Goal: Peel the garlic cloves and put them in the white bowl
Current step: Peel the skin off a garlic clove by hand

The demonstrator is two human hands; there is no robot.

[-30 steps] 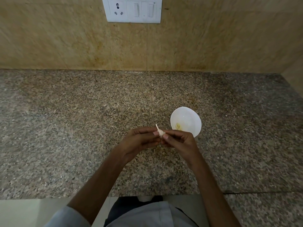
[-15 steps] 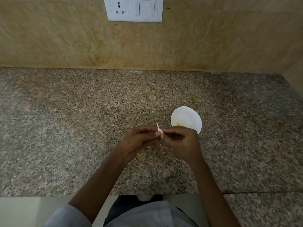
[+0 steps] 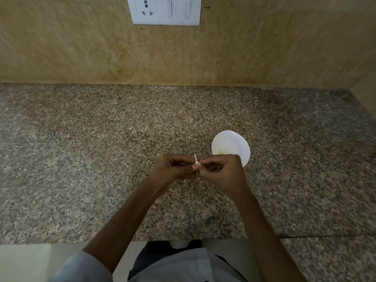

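Both of your hands pinch the garlic clove (image 3: 197, 163), at eight o'clock from the white bowl (image 3: 234, 142); steady it with your left hand (image 3: 175, 169) and strip skin with your right hand (image 3: 221, 174), keeping peel out of it.

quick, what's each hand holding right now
left hand: closed, pinching the garlic clove
right hand: closed, pinching the same garlic clove
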